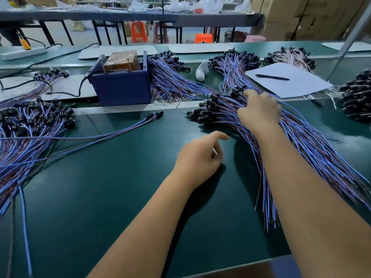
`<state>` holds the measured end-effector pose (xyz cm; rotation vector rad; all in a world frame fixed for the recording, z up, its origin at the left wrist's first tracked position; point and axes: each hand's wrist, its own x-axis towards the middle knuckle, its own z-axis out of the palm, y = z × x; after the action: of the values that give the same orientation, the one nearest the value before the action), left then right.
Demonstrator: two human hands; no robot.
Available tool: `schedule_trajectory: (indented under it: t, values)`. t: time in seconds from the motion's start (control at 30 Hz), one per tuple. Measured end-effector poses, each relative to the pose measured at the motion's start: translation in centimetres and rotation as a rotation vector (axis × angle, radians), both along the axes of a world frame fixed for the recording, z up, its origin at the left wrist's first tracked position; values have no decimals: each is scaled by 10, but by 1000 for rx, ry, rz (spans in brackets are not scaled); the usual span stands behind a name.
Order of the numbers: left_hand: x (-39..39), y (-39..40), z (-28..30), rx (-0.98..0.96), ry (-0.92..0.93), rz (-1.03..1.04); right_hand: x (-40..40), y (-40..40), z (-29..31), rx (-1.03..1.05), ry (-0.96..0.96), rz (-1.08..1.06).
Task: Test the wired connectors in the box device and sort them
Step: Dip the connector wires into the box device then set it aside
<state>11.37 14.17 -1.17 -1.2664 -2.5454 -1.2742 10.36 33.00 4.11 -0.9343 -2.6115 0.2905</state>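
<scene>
green matting covers the bench (124, 197) i'm working over, with more tables and orange stools far behind. at the far middle i see the blue box device (122, 85), open-topped, holding a brownish block wrapped in clear film; a black cable runs out of its left side. just right of the box lies a heap of wired connectors (170, 81), blue and red leads with black plugs. a bigger pile (30, 133) fills the left of the bench, and two single leads (152, 117) reach from it toward the box's near edge. my right hand (259, 113) rests on the right-hand bundle (301, 141), fingers curled into the wires, gripping some. my left hand (198, 159) hovers over bare mat, fingers loosely curled, holding nothing. far right, a pen (272, 77) lies on a white sheet (291, 83).
</scene>
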Motion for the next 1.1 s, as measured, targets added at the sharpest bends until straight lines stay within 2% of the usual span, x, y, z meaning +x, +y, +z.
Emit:
schedule_trajectory:
  t: [0.07,0.17,0.3,0.37,0.47,0.6,0.73,0.93,1.1]
  values:
    - [-3,-1,0,-2,67,86,-5,-16,-1,36,67,-37]
    - [-22,-13,1,-85,208,370,-17,-47,-7,99,201,-1]
    - [-55,-54,3,-220,82,755,-37,-96,-23,74,245,239]
    - [-67,-80,1,-274,-30,903,-47,-122,-34,33,203,420]
    - [-80,-113,1,-242,-160,1090,-60,-155,-51,7,95,617]
    - [-82,-115,2,-245,-187,1100,-74,-160,-62,-59,-96,659]
    - [-84,-113,1,-281,-189,1091,-85,-155,-58,-94,-191,657]
    - [-84,-111,-2,-253,-153,1079,-84,-158,-60,102,-29,530]
    - [-85,-111,-1,-169,-142,1053,-77,-161,-61,154,29,576]
